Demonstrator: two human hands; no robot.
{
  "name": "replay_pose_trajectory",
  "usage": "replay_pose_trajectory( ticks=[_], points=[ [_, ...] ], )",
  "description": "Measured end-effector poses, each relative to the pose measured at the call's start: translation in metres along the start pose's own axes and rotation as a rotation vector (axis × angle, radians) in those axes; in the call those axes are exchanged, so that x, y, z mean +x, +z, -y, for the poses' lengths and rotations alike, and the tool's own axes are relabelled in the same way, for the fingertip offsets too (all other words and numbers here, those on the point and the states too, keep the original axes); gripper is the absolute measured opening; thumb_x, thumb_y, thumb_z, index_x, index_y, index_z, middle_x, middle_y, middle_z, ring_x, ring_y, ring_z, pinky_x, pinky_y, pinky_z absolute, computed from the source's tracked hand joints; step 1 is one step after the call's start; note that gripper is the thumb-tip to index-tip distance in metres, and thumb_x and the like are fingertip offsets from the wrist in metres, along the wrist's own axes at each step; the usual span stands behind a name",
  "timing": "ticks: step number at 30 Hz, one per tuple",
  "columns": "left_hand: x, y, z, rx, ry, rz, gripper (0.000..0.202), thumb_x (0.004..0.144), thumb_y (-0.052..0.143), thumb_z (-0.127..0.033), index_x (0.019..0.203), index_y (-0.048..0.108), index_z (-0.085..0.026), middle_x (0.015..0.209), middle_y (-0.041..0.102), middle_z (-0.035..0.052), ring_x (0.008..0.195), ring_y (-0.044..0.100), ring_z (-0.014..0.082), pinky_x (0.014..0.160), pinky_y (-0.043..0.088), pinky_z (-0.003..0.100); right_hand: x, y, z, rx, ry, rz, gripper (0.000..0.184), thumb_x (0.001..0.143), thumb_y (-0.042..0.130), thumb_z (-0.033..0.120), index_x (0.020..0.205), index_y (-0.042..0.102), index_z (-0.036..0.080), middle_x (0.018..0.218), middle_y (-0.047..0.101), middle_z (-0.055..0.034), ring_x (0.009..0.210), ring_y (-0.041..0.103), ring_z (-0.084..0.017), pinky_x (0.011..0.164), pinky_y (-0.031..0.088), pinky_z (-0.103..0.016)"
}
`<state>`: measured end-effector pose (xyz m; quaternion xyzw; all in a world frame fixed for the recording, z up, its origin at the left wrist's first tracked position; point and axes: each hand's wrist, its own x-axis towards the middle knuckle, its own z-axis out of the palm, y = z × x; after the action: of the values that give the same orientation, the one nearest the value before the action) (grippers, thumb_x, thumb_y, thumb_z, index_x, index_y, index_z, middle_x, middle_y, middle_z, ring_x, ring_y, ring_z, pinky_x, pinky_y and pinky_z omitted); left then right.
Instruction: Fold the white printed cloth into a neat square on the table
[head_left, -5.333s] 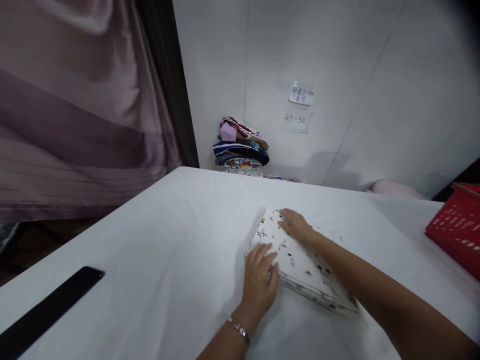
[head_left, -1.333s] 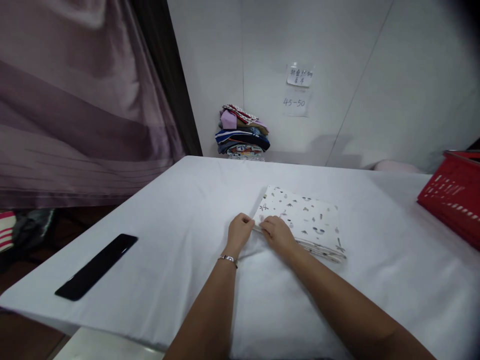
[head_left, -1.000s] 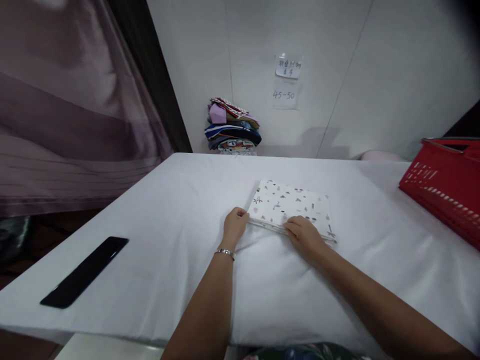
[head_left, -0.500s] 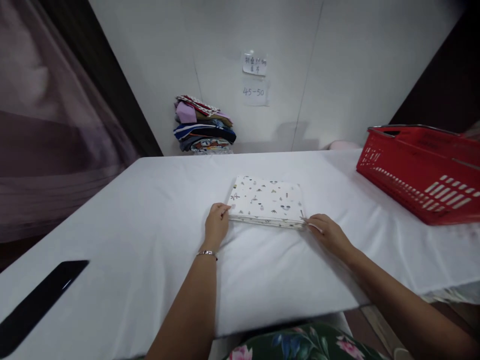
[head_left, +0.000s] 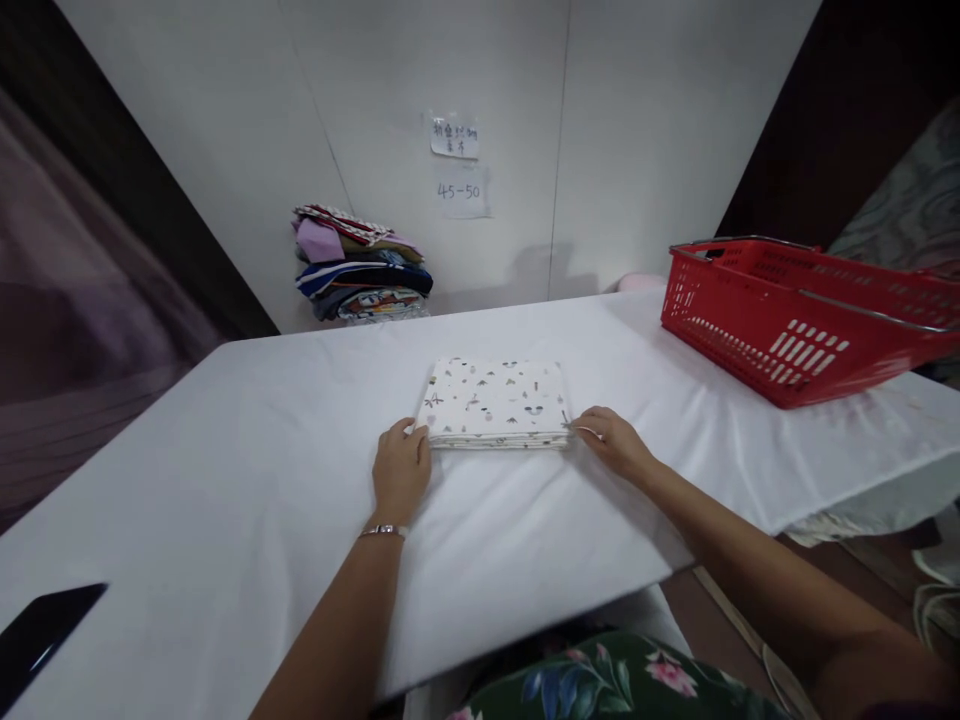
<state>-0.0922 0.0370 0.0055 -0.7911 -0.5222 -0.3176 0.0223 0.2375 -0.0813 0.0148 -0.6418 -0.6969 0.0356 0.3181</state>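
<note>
A white cloth (head_left: 495, 398) with a small scattered print lies folded into a flat, layered rectangle on the white-covered table. At its near left corner is my left hand (head_left: 403, 465), closed on the edge with the thumb along the side; some fingers are partly hidden. The near right corner is pinched between the thumb and fingers of my right hand (head_left: 611, 440). The folded layers show along the edge facing me.
A pile of folded fabrics (head_left: 364, 268) stands by the back wall. The red plastic basket (head_left: 750, 325) sits on the table's right side. A black phone-like slab (head_left: 49, 640) lies at the near left. Two paper notes (head_left: 461, 190) hang on the wall.
The view has turned to the right, so everything appears shifted left and more of the red basket shows. Both hands stay at the cloth's near corners; the left thumb sits closer against its side.
</note>
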Motion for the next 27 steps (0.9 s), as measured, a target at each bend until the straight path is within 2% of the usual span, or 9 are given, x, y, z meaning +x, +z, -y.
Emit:
replay_pose_trajectory(
  ticks=[4,10,15,21,27],
  points=[
    [0.000,-0.001,-0.006,0.005,0.075,-0.036,0.025,0.085,0.044,-0.023,0.097,0.066,-0.023,0.116,0.059,0.0075,0.112,0.045,0.0276,0.094,0.035,0.045,0.009,0.008,0.012,-0.081,-0.068,0.010,0.022,0.089,0.046,0.024,0.093,0.068,0.022,0.098,0.063,-0.0072,0.093,0.053,-0.020,0.077,0.045,-0.033],
    [0.000,0.002,-0.015,-0.093,0.200,0.048,0.026,0.088,0.042,-0.027,0.102,0.064,-0.026,0.114,0.063,0.0040,0.116,0.046,0.0232,0.099,0.028,0.042,0.024,0.015,0.028,-0.163,-0.154,0.121,0.026,0.090,0.043,0.021,0.086,0.069,0.019,0.091,0.064,-0.0074,0.087,0.052,-0.019,0.074,0.042,-0.031],
    [0.003,0.008,-0.016,-0.125,0.174,0.104,0.026,0.089,0.040,-0.030,0.101,0.064,-0.027,0.103,0.066,0.0033,0.103,0.053,0.0209,0.100,0.023,0.042,0.029,0.017,0.027,-0.206,-0.150,0.170,0.026,0.090,0.044,0.020,0.082,0.069,0.019,0.089,0.063,-0.0068,0.085,0.051,-0.019,0.072,0.040,-0.030],
    [0.006,0.011,-0.016,-0.153,0.142,0.108,0.024,0.087,0.045,-0.034,0.097,0.065,-0.028,0.100,0.066,0.0029,0.101,0.053,0.0203,0.097,0.026,0.040,0.032,0.017,0.029,-0.222,-0.134,0.193,0.023,0.088,0.046,0.017,0.078,0.067,0.019,0.085,0.063,-0.0061,0.084,0.051,-0.018,0.071,0.040,-0.028],
    [0.007,0.012,-0.017,-0.171,0.137,0.114,0.020,0.085,0.048,-0.031,0.091,0.067,-0.027,0.096,0.065,0.0019,0.099,0.053,0.0201,0.097,0.026,0.040,0.028,0.019,0.030,-0.153,-0.140,0.096,0.021,0.090,0.043,0.017,0.084,0.063,0.017,0.086,0.062,-0.0062,0.085,0.052,-0.018,0.074,0.040,-0.028]
  ],
)
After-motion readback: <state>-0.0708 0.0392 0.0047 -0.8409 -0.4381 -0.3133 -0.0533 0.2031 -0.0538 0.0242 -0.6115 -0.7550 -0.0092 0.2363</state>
